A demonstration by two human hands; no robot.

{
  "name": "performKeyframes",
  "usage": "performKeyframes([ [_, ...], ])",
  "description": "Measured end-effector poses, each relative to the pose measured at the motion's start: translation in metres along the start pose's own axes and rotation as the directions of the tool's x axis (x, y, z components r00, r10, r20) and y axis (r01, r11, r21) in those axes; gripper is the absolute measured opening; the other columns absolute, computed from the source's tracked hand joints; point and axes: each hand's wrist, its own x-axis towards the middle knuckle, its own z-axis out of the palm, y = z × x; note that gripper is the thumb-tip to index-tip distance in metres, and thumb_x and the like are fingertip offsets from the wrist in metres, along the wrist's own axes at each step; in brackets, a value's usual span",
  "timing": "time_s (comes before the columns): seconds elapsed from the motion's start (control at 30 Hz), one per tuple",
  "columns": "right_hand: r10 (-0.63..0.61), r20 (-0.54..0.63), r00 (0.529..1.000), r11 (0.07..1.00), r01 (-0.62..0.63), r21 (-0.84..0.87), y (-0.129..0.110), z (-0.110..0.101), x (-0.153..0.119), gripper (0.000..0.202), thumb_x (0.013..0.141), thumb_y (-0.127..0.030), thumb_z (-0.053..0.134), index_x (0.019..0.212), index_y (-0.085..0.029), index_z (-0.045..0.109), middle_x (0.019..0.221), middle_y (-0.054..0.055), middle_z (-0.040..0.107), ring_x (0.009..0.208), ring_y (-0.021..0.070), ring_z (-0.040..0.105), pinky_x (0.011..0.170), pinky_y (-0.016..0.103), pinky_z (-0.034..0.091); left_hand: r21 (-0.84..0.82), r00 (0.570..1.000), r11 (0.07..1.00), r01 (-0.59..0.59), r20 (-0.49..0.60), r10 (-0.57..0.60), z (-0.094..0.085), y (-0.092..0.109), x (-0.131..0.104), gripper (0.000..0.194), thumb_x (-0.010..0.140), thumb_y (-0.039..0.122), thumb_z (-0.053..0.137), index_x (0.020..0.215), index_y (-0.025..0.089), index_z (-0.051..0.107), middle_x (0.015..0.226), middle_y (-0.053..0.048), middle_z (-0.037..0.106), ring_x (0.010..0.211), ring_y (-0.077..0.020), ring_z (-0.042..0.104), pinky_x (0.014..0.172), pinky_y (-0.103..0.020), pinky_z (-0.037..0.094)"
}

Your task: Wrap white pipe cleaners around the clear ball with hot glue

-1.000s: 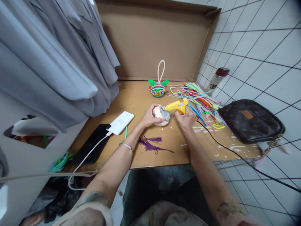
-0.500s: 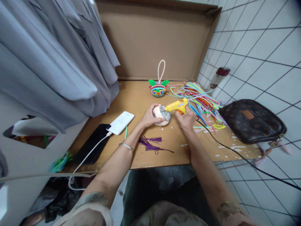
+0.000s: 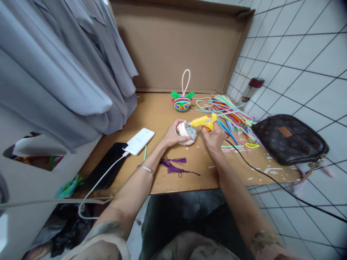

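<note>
My left hand [image 3: 173, 134] is closed around a small round craft piece [image 3: 191, 133], pale pink on its left part and grey-blue on its right. My right hand [image 3: 214, 136] grips a yellow glue gun [image 3: 204, 121], whose nozzle points left and meets the top of the round piece. Behind them stands a colourful animal-face ornament [image 3: 182, 104] with green ears and a white loop. Nearer to me, purple tassels [image 3: 173, 167] lie on the table between my forearms.
Colourful pipe cleaners [image 3: 230, 112] are heaped at the right, beside a brown patterned bag [image 3: 291, 139] and a red-capped bottle [image 3: 251, 90]. A white power bank [image 3: 140, 141] and a black phone [image 3: 108, 168] lie left. A black cable [image 3: 267, 176] runs right.
</note>
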Motion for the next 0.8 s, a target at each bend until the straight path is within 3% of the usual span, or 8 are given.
performKeyframes([
  [0.23,-0.011,-0.029,1.000,1.000,0.012,0.028,-0.0009,0.0031,-0.0016,0.029,0.079,-0.040,0.060,0.096,-0.018,0.065,0.085,0.009,0.071,0.078,0.0239,0.061,0.062,0.029,0.029,-0.008,1.000,1.000,-0.008,0.013,0.008,0.0004,0.0007,0.0001,0.080,0.047,0.041,0.086,0.115,0.019,0.052,0.113,-0.007,0.064,0.100,-0.0232,0.060,0.090,-0.034,0.049],
  [0.8,0.020,0.043,0.999,1.000,-0.020,-0.012,-0.0002,-0.0028,0.0009,0.026,0.077,-0.035,0.057,0.093,-0.017,0.067,0.080,0.008,0.069,0.074,0.0225,0.058,0.063,0.029,0.031,-0.014,1.000,1.000,-0.001,0.011,0.001,-0.0006,0.0010,0.0004,0.079,0.046,0.041,0.087,0.114,0.018,0.052,0.110,-0.006,0.064,0.097,-0.0217,0.060,0.088,-0.033,0.049],
])
